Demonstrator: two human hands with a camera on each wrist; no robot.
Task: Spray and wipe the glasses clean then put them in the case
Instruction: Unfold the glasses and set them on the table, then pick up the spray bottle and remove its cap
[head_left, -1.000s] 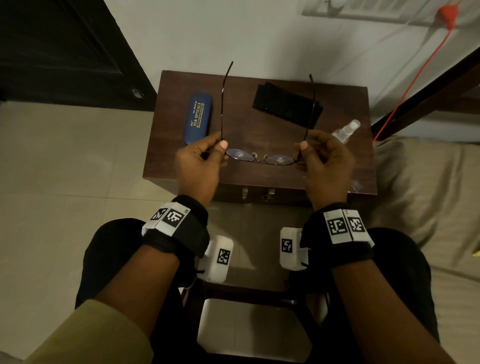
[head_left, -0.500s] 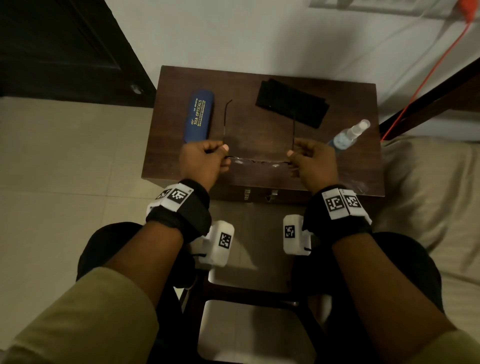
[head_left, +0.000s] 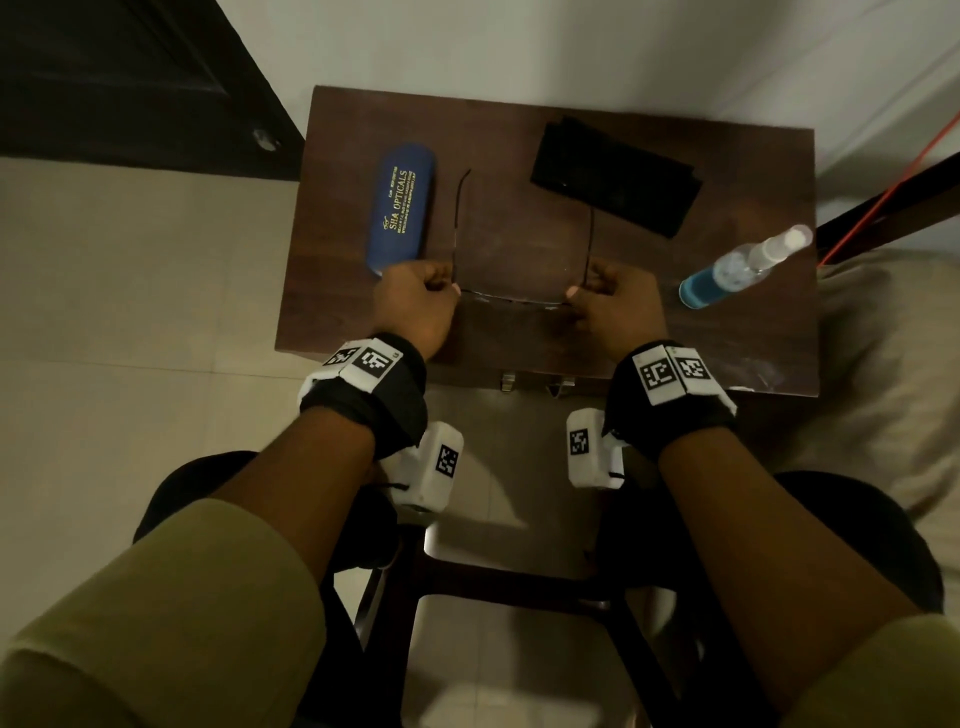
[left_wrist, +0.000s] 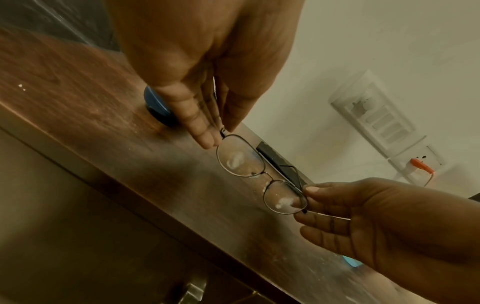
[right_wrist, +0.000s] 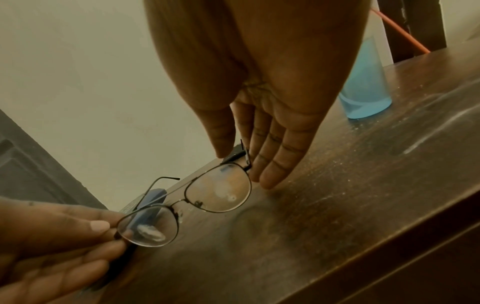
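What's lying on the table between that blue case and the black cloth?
In the head view, only the glasses' two open temple arms reach into the stretch between the blue case and the black cloth; otherwise it is bare tabletop.

The head camera looks steeply down from above at the whole wooden table (head_left: 519, 249) against the wall; the left wrist camera sits close under its palm, facing right along the table's front edge; the right wrist camera mirrors it, facing left; all three share the glasses (head_left: 511, 301) near that edge.
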